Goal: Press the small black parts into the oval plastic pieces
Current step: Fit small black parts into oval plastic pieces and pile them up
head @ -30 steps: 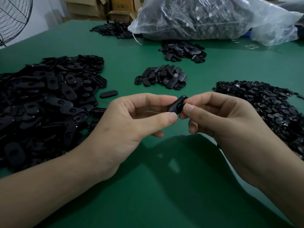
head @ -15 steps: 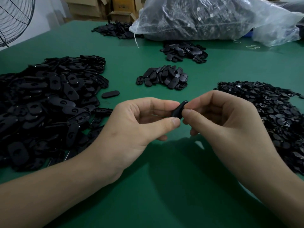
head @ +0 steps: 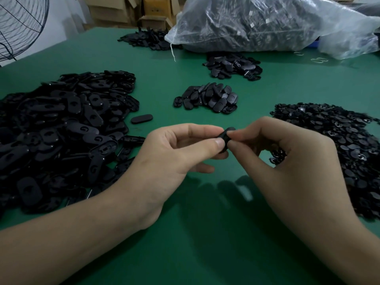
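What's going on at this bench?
A person is assembling by hand. The left hand pinches one oval piece above the green table while the right hand pinches its other end, fingertips pressing on it. The small part is hidden, so seating cannot be told. A big pile of ovals lies left, a pile of small parts right, a small heap ahead.

You face a green worktop (head: 205,254) that fills most of your view, dimly lit, with soft shadows across its near part. At your far left a wire fan guard (head: 20,27) stands before a pale wall (head: 61,17), and brown cardboard boxes (head: 127,11) are stacked beyond the far edge.
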